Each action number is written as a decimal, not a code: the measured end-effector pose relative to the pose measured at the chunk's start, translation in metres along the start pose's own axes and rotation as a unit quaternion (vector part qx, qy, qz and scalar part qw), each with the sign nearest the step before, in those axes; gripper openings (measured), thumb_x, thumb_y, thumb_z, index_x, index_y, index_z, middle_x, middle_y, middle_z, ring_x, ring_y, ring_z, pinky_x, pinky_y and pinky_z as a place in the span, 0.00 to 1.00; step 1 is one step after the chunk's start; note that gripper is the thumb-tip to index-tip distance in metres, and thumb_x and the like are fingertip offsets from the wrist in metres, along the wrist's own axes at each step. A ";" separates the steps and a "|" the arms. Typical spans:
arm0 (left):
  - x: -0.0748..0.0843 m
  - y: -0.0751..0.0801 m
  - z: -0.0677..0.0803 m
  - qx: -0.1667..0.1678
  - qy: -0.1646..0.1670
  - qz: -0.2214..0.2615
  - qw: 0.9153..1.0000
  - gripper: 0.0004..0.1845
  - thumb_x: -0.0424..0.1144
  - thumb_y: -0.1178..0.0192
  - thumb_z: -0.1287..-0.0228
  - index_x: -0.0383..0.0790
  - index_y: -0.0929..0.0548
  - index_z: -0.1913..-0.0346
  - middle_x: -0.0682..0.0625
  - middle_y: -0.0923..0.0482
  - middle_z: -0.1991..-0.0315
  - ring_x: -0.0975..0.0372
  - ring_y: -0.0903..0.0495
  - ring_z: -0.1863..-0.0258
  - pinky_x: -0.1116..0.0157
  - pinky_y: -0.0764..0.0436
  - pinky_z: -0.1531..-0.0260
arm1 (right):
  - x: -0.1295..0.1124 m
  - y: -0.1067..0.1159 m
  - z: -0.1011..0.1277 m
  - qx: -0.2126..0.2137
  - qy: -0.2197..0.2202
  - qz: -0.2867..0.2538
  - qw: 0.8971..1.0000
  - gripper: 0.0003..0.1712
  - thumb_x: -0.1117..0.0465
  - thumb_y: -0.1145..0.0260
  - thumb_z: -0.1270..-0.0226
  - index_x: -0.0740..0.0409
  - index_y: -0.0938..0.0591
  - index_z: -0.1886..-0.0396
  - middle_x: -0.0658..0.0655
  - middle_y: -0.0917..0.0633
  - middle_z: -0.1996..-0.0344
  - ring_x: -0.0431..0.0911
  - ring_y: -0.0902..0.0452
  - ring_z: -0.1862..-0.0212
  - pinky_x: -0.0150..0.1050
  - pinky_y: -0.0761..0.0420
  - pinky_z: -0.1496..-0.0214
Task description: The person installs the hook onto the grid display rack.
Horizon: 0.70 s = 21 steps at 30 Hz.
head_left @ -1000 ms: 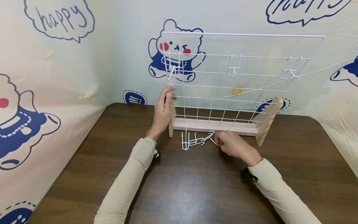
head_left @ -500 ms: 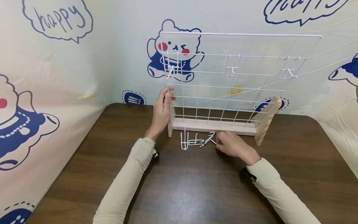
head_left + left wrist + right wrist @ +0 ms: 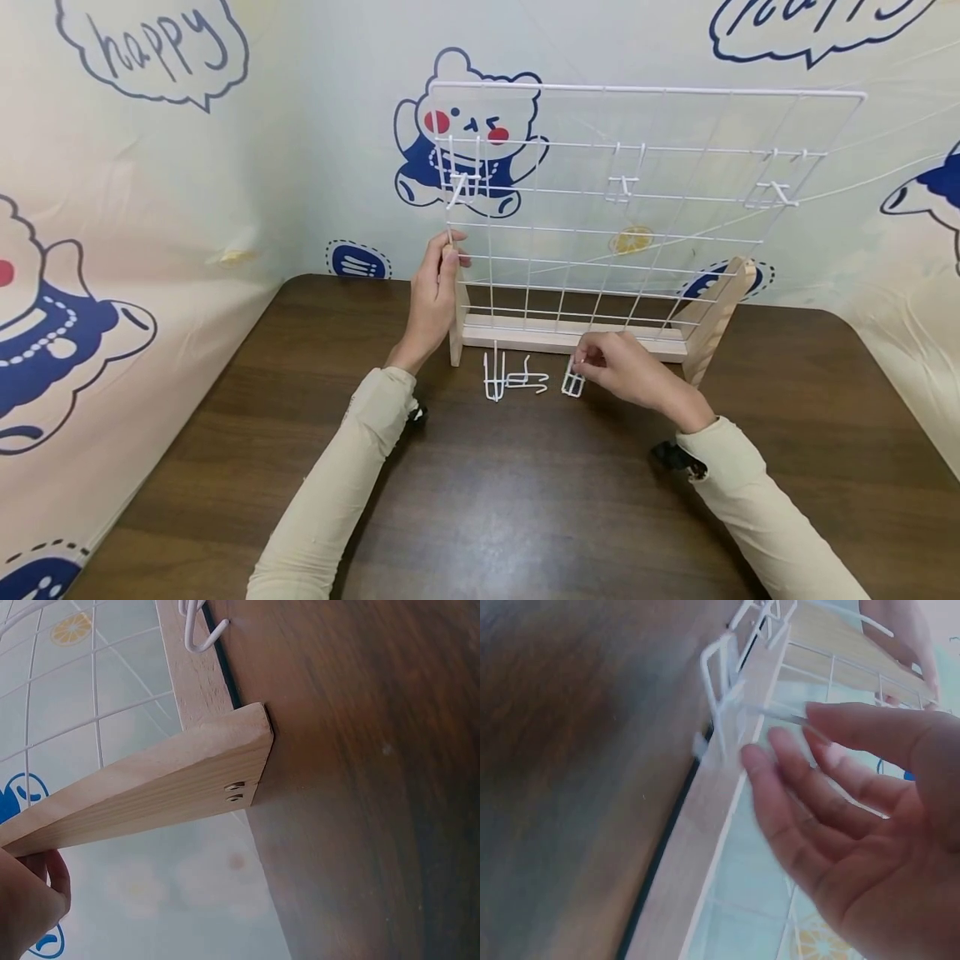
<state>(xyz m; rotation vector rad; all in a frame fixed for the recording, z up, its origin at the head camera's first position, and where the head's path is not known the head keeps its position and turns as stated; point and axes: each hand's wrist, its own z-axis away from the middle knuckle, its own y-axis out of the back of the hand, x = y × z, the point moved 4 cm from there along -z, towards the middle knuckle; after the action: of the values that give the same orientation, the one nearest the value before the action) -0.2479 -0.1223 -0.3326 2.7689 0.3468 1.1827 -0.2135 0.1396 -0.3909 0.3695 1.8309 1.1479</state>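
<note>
A white wire grid panel [image 3: 570,208] stands in a light wooden base [image 3: 577,338] with two slanted side pieces. My left hand [image 3: 433,292] grips the left wooden side piece [image 3: 187,769] near its top, beside the grid's edge. With thumb and fingertips, my right hand [image 3: 626,371] pinches the prong of a white wire hook [image 3: 573,384], seen blurred in the right wrist view as a hook [image 3: 724,694] in front of the base. Two more white hooks, one upright-pronged hook [image 3: 494,379] and one lying hook [image 3: 527,381], are on the table left of it.
Three white hooks hang on the grid's upper wires: a left hook [image 3: 461,179], a middle hook [image 3: 623,185] and a right hook [image 3: 776,192]. The brown table [image 3: 465,500] meets a cartoon-printed cloth backdrop [image 3: 300,167] behind and at the sides.
My right hand has drawn one hook away from the others and turned it, lifting slightly with its fingers less tightly curled. My left hand stays on the wooden side piece.
</note>
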 end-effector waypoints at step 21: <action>-0.002 -0.001 0.000 -0.004 -0.005 -0.002 1.000 0.15 0.30 0.60 0.20 0.24 0.29 0.41 0.31 0.24 0.58 0.38 0.21 0.55 0.53 0.26 0.48 | 0.006 -0.010 0.000 -0.013 0.006 -0.025 1.000 0.07 0.67 0.34 0.32 0.62 0.10 0.62 0.53 0.12 0.64 0.42 0.20 0.63 0.40 0.21 0.60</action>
<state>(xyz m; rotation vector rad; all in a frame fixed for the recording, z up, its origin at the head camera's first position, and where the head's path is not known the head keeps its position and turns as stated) -0.2498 -0.1218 -0.3341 2.7643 0.3466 1.1659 -0.2153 0.1384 -0.4021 0.2997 1.8238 1.1414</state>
